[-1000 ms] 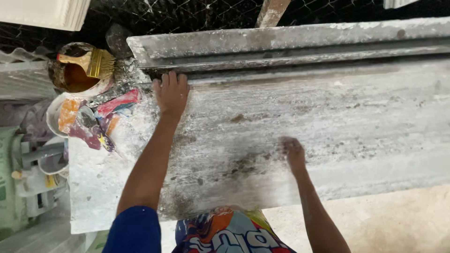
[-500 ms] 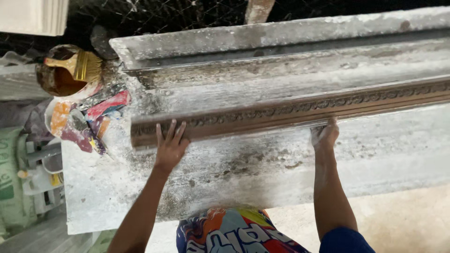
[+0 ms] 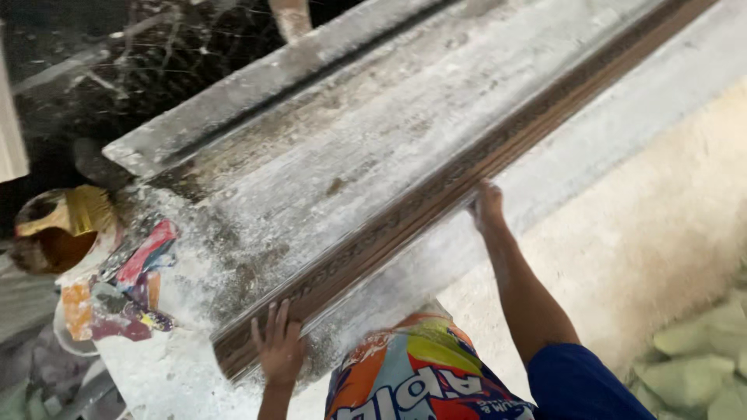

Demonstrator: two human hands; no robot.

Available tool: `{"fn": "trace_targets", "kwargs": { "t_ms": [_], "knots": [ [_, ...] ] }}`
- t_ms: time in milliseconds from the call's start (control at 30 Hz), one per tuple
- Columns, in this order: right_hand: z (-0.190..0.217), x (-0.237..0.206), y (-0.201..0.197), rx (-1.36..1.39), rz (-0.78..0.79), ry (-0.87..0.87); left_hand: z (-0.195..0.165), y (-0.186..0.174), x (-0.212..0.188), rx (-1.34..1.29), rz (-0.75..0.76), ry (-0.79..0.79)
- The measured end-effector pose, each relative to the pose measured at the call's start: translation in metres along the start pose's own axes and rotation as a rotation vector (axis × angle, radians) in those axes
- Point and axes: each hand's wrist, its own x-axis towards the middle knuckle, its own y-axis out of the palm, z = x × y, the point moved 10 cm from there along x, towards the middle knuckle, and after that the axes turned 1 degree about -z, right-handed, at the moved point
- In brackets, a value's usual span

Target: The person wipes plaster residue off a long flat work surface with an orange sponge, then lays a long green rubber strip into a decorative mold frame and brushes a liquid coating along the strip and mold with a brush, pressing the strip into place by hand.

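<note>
Head view, strip: a long brown moulding strip [image 3: 436,202] with a carved pattern lies slantwise along the dusty white workbench [image 3: 373,132], from the near left corner up to the far right
Head view, left hand: the left hand [image 3: 278,348] lies flat with fingers spread against the strip's near left end
Head view, right hand: the right hand [image 3: 488,207] presses on the strip's near edge further along, fingers curled over it; how tightly it grips I cannot tell
Head view, surroundings: a tin with a paintbrush [image 3: 58,225] and crumpled coloured wrappers [image 3: 128,284] sit at the bench's left end, apart from both hands
</note>
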Motion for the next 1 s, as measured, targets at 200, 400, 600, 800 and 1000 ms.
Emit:
{"fn": "trace_targets", "kwargs": {
  "t_ms": [200, 400, 600, 800, 1000],
  "knots": [
    [-0.038, -0.061, -0.004, -0.033, 0.0, 0.135, 0.039, -0.012, -0.037, -0.01, 0.112, -0.047],
    [-0.067, -0.068, -0.013, -0.057, -0.037, 0.284, 0.052, -0.008, -0.048, -0.037, 0.12, -0.106],
    [-0.056, -0.041, -0.036, -0.131, -0.148, 0.301, 0.027, 0.008, -0.034, 0.027, 0.136, -0.142],
    [0.0, 0.011, -0.055, -0.281, -0.061, 0.26, -0.022, 0.032, 0.013, 0.088, 0.174, -0.139],
    [0.007, 0.031, -0.057, -0.486, -0.032, 0.39, -0.014, 0.032, 0.048, 0.099, 0.274, -0.217]
  ]
}}
